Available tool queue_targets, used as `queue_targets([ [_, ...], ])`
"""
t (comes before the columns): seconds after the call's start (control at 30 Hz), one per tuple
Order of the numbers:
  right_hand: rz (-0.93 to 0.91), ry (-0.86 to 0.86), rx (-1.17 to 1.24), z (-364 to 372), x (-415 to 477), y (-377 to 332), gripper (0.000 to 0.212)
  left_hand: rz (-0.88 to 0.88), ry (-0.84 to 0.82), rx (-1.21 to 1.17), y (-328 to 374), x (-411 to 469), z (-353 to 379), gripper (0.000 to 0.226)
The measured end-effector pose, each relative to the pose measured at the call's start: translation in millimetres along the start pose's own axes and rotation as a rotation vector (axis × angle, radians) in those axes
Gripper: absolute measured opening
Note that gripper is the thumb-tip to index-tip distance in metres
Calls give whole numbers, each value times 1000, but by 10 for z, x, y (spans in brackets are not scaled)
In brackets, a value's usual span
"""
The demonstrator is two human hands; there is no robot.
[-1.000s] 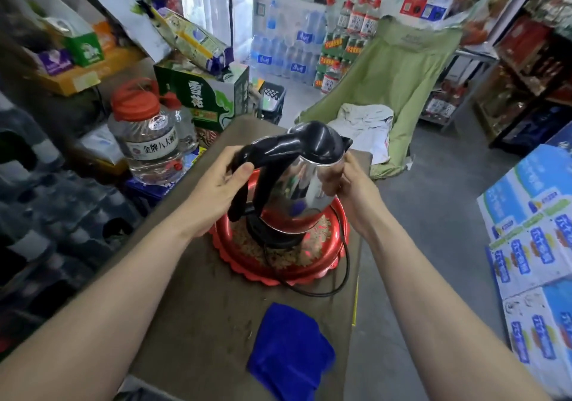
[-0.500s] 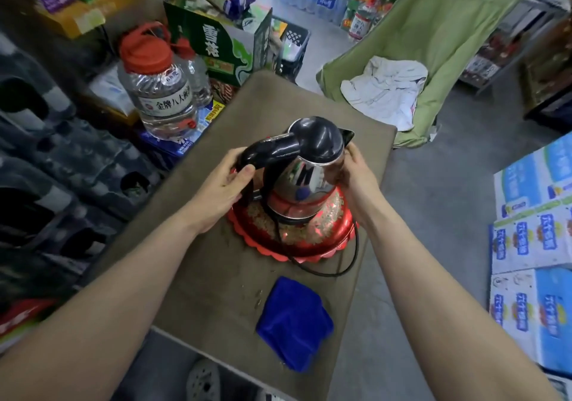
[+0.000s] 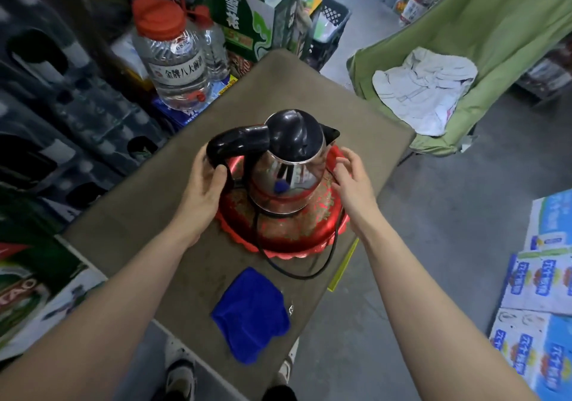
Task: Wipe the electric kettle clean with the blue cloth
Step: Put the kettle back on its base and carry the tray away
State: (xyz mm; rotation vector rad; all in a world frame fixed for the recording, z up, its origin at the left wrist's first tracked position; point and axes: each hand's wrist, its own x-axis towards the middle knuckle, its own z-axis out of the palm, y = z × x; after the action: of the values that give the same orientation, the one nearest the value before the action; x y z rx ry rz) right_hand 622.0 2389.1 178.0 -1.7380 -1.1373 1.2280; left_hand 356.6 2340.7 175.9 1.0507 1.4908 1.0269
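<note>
A steel electric kettle (image 3: 286, 180) with a black lid and black handle stands on a red tray (image 3: 297, 236) in the middle of a small brown table (image 3: 148, 214). My left hand (image 3: 204, 183) is wrapped around the lower part of the black handle. My right hand (image 3: 351, 180) hovers just right of the kettle body with its fingers spread, holding nothing. The folded blue cloth (image 3: 252, 310) lies untouched on the table's near edge, below the tray. A black power cord (image 3: 297, 273) loops from the kettle base over the tray's front rim.
A large clear water jug (image 3: 173, 56) with a red cap and a green carton (image 3: 247, 19) stand beyond the table's left corner. Dark crates (image 3: 62, 106) line the left. A green folding chair (image 3: 464, 60) with white fabric is at right; blue-and-white boxes (image 3: 538, 292) stack at far right.
The kettle has come down from a tilted, lifted pose to stand upright on the tray. My right hand has let go of its body and opened. The view has tipped downward.
</note>
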Motion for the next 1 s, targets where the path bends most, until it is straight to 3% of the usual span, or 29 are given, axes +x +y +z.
queue_targets([
  [0.13, 54, 90, -336, -440, 202, 216, 55, -258, 305, 169, -480, -181, 156, 74],
  [0.23, 75, 3, -537, -490, 430, 434, 63, -422, 299, 301, -759, -184, 228, 83],
  [0.33, 34, -75, -629, -365, 637, 570, 55, -435, 314, 360, -844, -58, 247, 78],
  [0.43, 19, -45, -718, -288, 840, 645, 54, -455, 290, 377, -851, 113, 213, 73],
  [0.6, 22, -32, -689, -242, 983, 658, 45, -429, 280, 399, -909, 221, 266, 62],
  [1.0, 42, 25, -608, -429, 689, 489, 39, -434, 368, 204, -679, 45, 165, 59],
])
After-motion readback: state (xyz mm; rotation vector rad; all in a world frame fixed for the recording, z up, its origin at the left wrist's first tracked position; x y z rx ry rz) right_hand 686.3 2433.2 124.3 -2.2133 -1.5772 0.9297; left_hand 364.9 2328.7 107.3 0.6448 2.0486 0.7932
